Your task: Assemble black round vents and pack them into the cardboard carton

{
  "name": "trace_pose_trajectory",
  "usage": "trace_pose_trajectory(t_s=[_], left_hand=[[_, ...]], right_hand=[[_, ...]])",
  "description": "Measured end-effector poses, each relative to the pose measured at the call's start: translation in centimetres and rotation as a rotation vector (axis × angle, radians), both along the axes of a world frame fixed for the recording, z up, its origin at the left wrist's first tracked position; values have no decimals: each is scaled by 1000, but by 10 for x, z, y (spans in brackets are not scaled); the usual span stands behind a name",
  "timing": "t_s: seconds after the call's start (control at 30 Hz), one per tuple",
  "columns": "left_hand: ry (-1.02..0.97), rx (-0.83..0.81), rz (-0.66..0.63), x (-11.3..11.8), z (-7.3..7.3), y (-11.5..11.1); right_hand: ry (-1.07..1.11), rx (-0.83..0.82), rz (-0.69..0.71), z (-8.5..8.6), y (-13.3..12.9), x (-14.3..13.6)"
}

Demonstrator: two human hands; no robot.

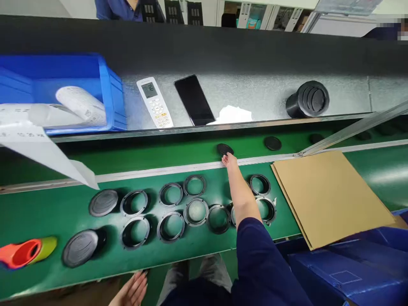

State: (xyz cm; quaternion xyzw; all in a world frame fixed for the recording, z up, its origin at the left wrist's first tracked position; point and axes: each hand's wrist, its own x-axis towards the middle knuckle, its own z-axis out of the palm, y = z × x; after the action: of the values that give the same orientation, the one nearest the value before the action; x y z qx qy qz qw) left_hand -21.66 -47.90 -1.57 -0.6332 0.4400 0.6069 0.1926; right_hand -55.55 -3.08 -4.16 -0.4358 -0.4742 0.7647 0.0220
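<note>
My right hand point(229, 160) reaches across the green work surface point(127, 265) and pinches the near edge of a black round lid point(225, 149) on the green strip behind the pale rail. Below the front edge, at the lower left, my left hand point(132, 290) has its fingers stretched out and holds nothing. Several black rings point(172, 226) stand in two rough rows between the hands, some partly hidden by my right arm. Left of them are two black capped cylinders point(80, 247) point(103, 202). Another black lid point(273, 143) lies further right on the strip.
Cardboard sheets point(331, 195) lie at the right, above blue boxes point(353, 263). A slanted bar point(341, 132) crosses there. The shelf holds a blue bin point(113, 100), a remote point(155, 103), a phone point(194, 100) and a black cylinder point(308, 100). Orange and yellow pieces point(27, 251) lie left.
</note>
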Motion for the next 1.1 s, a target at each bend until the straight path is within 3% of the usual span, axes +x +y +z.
trace_pose_trajectory(t_s=[0.07, 0.17, 0.3, 0.37, 0.43, 0.47, 0.53, 0.63, 0.73, 0.9, 1.1], left_hand=[[126, -24, -121, -14, 16, 23], [432, -22, -247, -39, 44, 60], [970, 107, -139, -67, 76, 89], [1056, 174, -65, -71, 87, 87], [1069, 225, 40, -64, 97, 78], [1074, 245, 102, -57, 103, 73], [1107, 286, 218, -41, 112, 64], [1138, 360, 317, -17, 123, 60], [1137, 405, 348, 1, 129, 63], [1174, 410, 287, 18, 132, 69], [1188, 444, 295, 21, 135, 64]], right_hand=[[18, -158, 110, 4, -34, 17], [88, -384, 343, 23, -106, 77], [160, -645, 702, 62, -192, 190], [171, -746, 862, 78, -217, 236], [191, -765, 1069, 89, -231, 264], [217, -693, 1173, 92, -233, 271], [359, -328, 1271, 97, -232, 272], [777, 401, 1121, 104, -224, 258], [1131, 742, 1148, 108, -223, 249], [1192, 834, 1279, 104, -239, 259], [1048, 507, 1297, 111, -245, 266]])
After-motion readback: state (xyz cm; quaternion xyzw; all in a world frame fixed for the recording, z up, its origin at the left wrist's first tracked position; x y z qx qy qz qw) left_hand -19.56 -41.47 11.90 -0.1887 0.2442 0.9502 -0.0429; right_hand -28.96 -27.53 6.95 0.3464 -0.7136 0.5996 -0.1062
